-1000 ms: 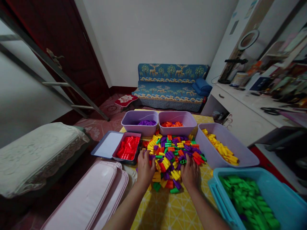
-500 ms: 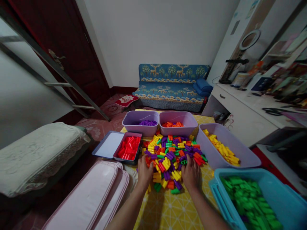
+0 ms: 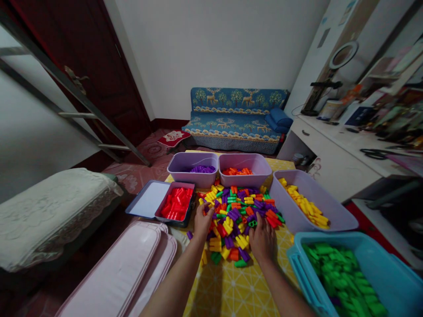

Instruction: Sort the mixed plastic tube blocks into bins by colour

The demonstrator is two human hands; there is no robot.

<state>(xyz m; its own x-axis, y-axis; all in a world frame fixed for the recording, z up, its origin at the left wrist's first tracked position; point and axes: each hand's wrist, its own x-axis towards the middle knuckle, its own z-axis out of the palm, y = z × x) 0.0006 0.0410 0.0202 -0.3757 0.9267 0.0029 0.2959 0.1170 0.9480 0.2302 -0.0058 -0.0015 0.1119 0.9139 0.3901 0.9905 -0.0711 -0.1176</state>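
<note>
A mixed pile of purple, yellow, orange, green and red plastic pieces (image 3: 234, 214) lies on the yellow patterned cloth (image 3: 231, 293). My left hand (image 3: 202, 221) is at the pile's left edge, fingers bent over some yellow pieces; whether it grips one is hard to see. On the pile's right side rests my right hand (image 3: 262, 237), fingers apart, beside a green piece (image 3: 253, 223). Behind the pile, one lilac bin (image 3: 193, 177) holds purple pieces and another (image 3: 246, 179) orange ones. Red pieces (image 3: 177, 204) fill an opened case on the left.
To the right stand a lilac bin (image 3: 280, 200) of yellow pieces and a blue bin (image 3: 299, 259) of green pieces. Pink lids (image 3: 115, 268) lie at the front left. Farther off are a patterned sofa (image 3: 236, 123), a ladder and a cluttered white desk (image 3: 343, 141).
My left hand has moved forward and slightly right, up along the pile's left edge. A purple piece now shows to the left of its wrist. My right hand has stayed nearly in place.
</note>
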